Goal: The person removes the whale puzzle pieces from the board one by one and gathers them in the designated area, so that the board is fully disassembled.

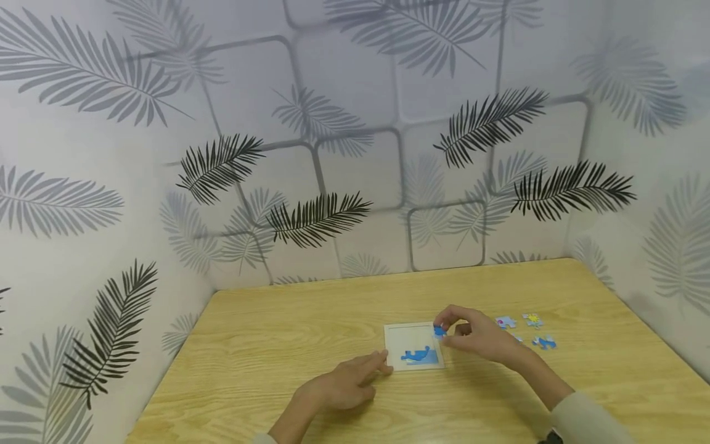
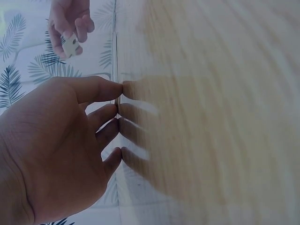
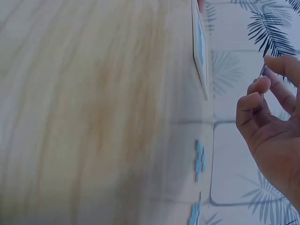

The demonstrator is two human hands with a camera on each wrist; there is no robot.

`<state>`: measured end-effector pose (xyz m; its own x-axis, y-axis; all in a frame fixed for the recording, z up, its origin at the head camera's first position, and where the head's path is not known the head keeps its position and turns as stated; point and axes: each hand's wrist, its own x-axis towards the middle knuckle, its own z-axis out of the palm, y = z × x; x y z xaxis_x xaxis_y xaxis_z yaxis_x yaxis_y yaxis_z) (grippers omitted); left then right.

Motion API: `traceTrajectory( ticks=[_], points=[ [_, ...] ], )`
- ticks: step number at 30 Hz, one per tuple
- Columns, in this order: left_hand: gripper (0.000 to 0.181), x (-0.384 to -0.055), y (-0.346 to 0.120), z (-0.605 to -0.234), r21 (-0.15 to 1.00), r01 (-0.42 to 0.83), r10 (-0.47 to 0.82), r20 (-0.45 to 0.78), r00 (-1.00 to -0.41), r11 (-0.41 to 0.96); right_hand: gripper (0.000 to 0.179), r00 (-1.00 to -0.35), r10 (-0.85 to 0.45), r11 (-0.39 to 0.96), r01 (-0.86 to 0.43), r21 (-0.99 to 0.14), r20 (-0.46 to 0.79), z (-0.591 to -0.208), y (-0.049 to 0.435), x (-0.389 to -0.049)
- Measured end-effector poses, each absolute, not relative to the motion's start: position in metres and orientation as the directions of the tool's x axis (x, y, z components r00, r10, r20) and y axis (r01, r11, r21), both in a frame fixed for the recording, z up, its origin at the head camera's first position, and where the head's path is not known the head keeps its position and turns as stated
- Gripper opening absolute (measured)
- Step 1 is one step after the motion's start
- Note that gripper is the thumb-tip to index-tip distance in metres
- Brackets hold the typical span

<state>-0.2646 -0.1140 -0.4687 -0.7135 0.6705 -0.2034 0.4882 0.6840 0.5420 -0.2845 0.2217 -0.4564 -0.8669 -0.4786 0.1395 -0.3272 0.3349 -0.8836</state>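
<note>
A square, pale puzzle tray (image 1: pixel 406 338) lies on the table, with joined blue puzzle pieces (image 1: pixel 424 356) at its lower right. Over its upper right corner, my right hand (image 1: pixel 481 333) pinches a blue puzzle piece (image 1: pixel 439 332) between thumb and fingers. The left wrist view shows the pale back of that puzzle piece (image 2: pixel 70 45); in the right wrist view it appears edge-on, held above table level. My left hand (image 1: pixel 346 380) is at the tray's left edge, fingers extended and spread. Its fingertips (image 2: pixel 121 89) rest on the tabletop in the left wrist view.
Right of the tray lie several loose pieces: a pinkish one (image 1: pixel 506 322), a yellow-patterned one (image 1: pixel 533 320), a blue one (image 1: pixel 545 342) and one partly hidden by my right hand. A leaf-patterned wall (image 1: pixel 355 166) borders the wooden table (image 1: pixel 277 339) at the back.
</note>
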Motion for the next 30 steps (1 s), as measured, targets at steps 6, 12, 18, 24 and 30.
traceTrajectory(
  ticks=[6,12,18,24,30],
  points=[
    [0.068,-0.264,-0.115,-0.469,0.538,0.485,0.668,-0.213,-0.713,0.689,0.024,-0.867,-0.477,0.387,-0.354,-0.852,0.143,-0.458,0.245,-0.278],
    [0.067,-0.265,-0.114,-0.470,0.531,0.481,0.661,-0.217,-0.718,0.697,0.026,-0.862,-0.486,0.447,-0.388,-0.806,0.145,-0.465,0.266,-0.273],
    [0.068,-0.265,-0.115,-0.470,0.531,0.490,0.668,-0.210,-0.714,0.691,0.024,-0.839,-0.522,0.479,-0.439,-0.760,0.155,-0.472,0.284,-0.266],
    [0.069,-0.266,-0.115,-0.472,0.531,0.491,0.669,-0.212,-0.713,0.691,0.023,-0.812,-0.561,0.489,-0.484,-0.726,0.164,-0.475,0.295,-0.261],
    [0.069,-0.264,-0.114,-0.469,0.532,0.485,0.665,-0.215,-0.715,0.693,0.021,-0.809,-0.574,0.510,-0.473,-0.718,0.125,-0.480,0.298,-0.257]
  ],
)
